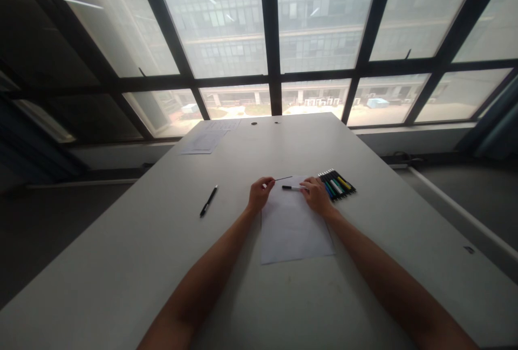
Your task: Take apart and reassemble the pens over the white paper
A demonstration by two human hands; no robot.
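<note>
My left hand (259,194) is closed, its thumb and fingertips pinching one end of a thin dark stick (284,178) that points right, above the top of a white sheet of paper (297,231). In my right hand (316,196) is a pen with a black end and a pale barrel (288,187), held level with the black end toward my left hand. The stick and the pen are apart. Just beyond my right hand lies a row of black pens or markers with coloured parts (338,184); my fingers hide its near left edge.
A black pen (209,201) lies on the white table (170,263), left of my left hand. Printed sheets (202,141) are at the far left edge. Two small dark objects sit near the far edge, before tall windows (315,15).
</note>
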